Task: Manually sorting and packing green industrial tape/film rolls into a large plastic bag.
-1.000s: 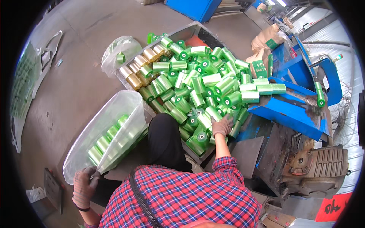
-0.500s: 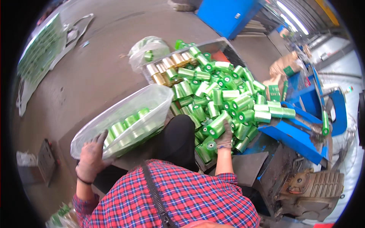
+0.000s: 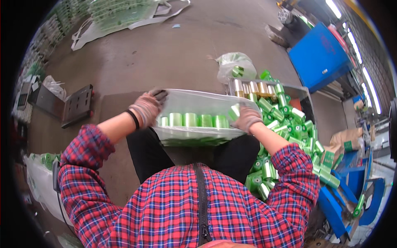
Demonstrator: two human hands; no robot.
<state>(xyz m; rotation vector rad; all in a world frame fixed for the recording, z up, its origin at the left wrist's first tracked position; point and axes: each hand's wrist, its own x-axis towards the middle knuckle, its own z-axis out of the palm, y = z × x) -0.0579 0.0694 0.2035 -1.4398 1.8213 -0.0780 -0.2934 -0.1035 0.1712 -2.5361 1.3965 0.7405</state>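
Observation:
A translucent white plastic bag (image 3: pixel 188 133) stands open across my lap, with a row of shiny green film rolls (image 3: pixel 190 120) inside it. My left hand (image 3: pixel 147 109), in a thin glove, grips the bag's left end, its fingertips bent over the rim and slightly blurred. At the opposite end, my gloved right hand (image 3: pixel 248 118) is closed round a single green roll (image 3: pixel 234 112), which it holds inside the bag's mouth. The bag's front wall hides the lower part of the rolls.
To my right a grey bin (image 3: pixel 306 94) is heaped with loose green rolls (image 3: pixel 298 131), several amber rolls (image 3: pixel 263 88) at its far left. Beyond lie a knotted clear bag (image 3: pixel 223 68) and a blue cabinet (image 3: pixel 320 58). A dark platform scale (image 3: pixel 77 106) stands at left; blue machinery (image 3: pixel 331 211) at right.
My view has swung left. My right hand has left the heap and carried a green roll to the bag's right end. The bag now lies squarely before me, my left hand still at its left end.

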